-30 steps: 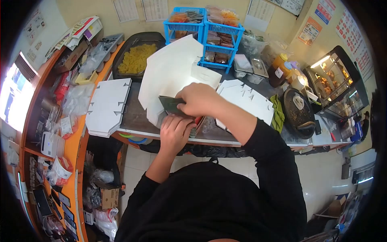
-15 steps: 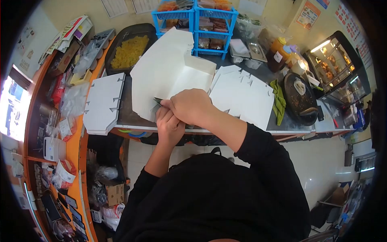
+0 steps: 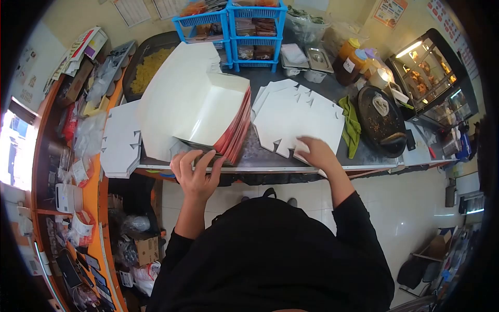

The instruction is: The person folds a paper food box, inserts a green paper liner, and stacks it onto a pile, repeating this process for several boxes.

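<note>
A nested stack of folded cardboard boxes (image 3: 208, 112), white inside and red outside, stands at the counter's front edge with its big lid flap raised to the left. My left hand (image 3: 195, 174) is at the stack's front lower edge, fingers spread and fingertips against it. To the right lies a pile of flat white box blanks (image 3: 296, 117) with notched edges. My right hand (image 3: 318, 153) reaches over the front corner of that pile, thumb and fingers apart, fingertips on the top blank.
More flat blanks (image 3: 120, 138) lie at the left. Behind are a black tray of yellow food (image 3: 148, 73) and blue basket racks (image 3: 254, 39). Rightward sit a green cloth (image 3: 349, 125), a dark oval pan (image 3: 382, 122), sauce bottles (image 3: 349, 65) and a lit display case (image 3: 426, 73).
My hands were together at the front of the box and have moved apart. My right hand has gone right to the flat blanks. The red stacked sides now show under the box.
</note>
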Available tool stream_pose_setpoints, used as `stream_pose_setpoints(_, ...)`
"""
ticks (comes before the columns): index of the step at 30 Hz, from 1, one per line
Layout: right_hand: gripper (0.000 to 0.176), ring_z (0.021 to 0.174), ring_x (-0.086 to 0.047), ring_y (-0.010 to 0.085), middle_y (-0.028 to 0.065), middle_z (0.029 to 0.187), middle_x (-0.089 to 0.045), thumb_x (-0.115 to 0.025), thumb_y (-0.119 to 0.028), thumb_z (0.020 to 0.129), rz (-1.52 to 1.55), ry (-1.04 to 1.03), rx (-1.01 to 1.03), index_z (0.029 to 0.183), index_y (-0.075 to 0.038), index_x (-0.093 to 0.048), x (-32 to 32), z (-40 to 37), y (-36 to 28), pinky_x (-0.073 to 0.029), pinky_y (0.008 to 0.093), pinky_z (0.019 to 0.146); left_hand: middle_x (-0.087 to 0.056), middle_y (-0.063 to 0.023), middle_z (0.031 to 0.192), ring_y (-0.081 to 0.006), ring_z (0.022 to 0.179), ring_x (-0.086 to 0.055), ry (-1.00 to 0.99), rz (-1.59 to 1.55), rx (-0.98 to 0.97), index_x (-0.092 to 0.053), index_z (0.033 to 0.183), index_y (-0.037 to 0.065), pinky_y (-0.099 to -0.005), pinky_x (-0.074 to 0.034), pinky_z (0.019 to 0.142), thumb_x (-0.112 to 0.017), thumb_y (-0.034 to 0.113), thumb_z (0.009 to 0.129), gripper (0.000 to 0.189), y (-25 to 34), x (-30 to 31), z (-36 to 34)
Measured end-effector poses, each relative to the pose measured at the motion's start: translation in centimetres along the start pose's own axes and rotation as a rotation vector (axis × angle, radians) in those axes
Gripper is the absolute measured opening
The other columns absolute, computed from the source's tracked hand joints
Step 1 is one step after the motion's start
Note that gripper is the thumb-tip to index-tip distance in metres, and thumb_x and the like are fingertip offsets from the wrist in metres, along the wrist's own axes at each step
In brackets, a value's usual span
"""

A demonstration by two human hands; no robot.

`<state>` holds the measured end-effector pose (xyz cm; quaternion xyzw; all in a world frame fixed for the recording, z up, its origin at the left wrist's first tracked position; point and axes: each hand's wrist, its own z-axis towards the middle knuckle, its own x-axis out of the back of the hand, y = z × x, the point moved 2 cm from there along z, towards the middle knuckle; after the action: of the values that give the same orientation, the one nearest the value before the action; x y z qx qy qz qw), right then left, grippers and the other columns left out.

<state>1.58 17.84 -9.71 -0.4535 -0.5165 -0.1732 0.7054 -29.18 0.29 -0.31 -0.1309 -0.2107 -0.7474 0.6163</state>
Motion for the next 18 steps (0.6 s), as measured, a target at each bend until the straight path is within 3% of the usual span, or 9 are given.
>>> stream_pose_setpoints(3,0.051,0.102,-0.064,0.0341,0.0169,0.109,-0.069,-0.076,-0.039,0.076,0.097,-0.289,-0.168,0.118,-0.011,-0.068,0.0,-3.2,3.5,-0.05,0.04,0.089,-0.056,-0.0023,0.099,-0.0258,0.091,-0.052,0.031,-0.084,-0.028,-0.07,0.09,0.015,-0.0397,-0.043,0.079,-0.086,0.015,0.062,0.031,2.2,-1.0,-0.3)
stream_pose_setpoints(6,0.046,0.097,-0.066,0.0336,0.0177,0.103,-0.07,-0.076,-0.037,0.076,0.123,-0.346,-0.236,0.116,-0.014,-0.069,0.4,-3.0,5.1,-0.051,0.0397,0.086,-0.057,-0.0028,0.099,-0.0255,0.088,-0.053,-0.022,-0.22,-0.087,-0.07,0.092,0.016,-0.04,-0.044,0.076,-0.084,0.014,0.063,0.033,5.6,-2.5,0.0)
stream_pose_setpoints(9,0.039,0.091,-0.067,0.0336,0.0166,0.103,-0.07,-0.075,-0.024,0.079,0.17,-0.391,-0.172,0.116,-0.014,-0.069,-0.3,-2.4,6.8,-0.051,0.0382,0.083,-0.057,-0.0028,0.099,-0.0255,0.087,-0.053,-0.109,-0.307,-0.086,-0.07,0.092,0.016,-0.0396,-0.044,0.075,-0.084,0.014,0.064,0.032,8.7,-3.9,0.1)
stream_pose_setpoints(10,0.029,0.088,-0.066,0.0358,0.018,0.097,-0.07,-0.068,-0.023,0.085,0.167,-0.353,-0.087,0.111,-0.011,-0.07,-0.2,-2.4,6.8,-0.051,0.0402,0.08,-0.058,-0.0028,0.099,-0.0257,0.086,-0.053,-0.125,-0.337,-0.076,-0.07,0.093,0.015,-0.0389,-0.043,0.074,-0.083,0.014,0.065,0.031,9.6,-4.3,0.1)
stream_pose_setpoints(13,0.022,0.084,-0.065,0.0386,0.021,0.09,-0.068,-0.061,-0.024,0.091,0.139,-0.164,-0.009,0.103,-0.007,-0.067,-0.8,-1.5,8.1,-0.051,0.0437,0.076,-0.06,-0.0037,0.099,-0.0253,0.084,-0.054,-0.178,-0.377,-0.052,-0.069,0.095,0.014,-0.0384,-0.043,0.074,-0.082,0.014,0.067,0.031,11.7,-5.4,0.1)
stream_pose_setpoints(14,0.021,0.08,-0.063,0.0415,0.0226,0.083,-0.066,-0.055,-0.024,0.094,0.079,-0.082,-0.086,0.098,-0.006,-0.065,-0.6,-1.5,8.5,-0.05,0.0469,0.071,-0.06,-0.0042,0.1,-0.0253,0.084,-0.055,-0.193,-0.398,-0.046,-0.069,0.097,0.013,-0.0384,-0.044,0.074,-0.081,0.013,0.067,0.032,12.4,-5.7,0.1)
stream_pose_setpoints(18,0.018,0.073,-0.065,0.0397,0.0189,0.075,-0.066,-0.056,-0.025,0.093,0.056,0.133,-0.103,0.099,-0.011,-0.065,3.5,-2.3,6.5,-0.05,0.0483,0.066,-0.061,-0.0085,0.101,-0.0279,0.088,-0.058,-0.271,-0.469,-0.037,-0.066,0.101,0.008,-0.0383,-0.047,0.076,-0.081,0.011,0.07,0.035,14.6,-7.1,0.6)
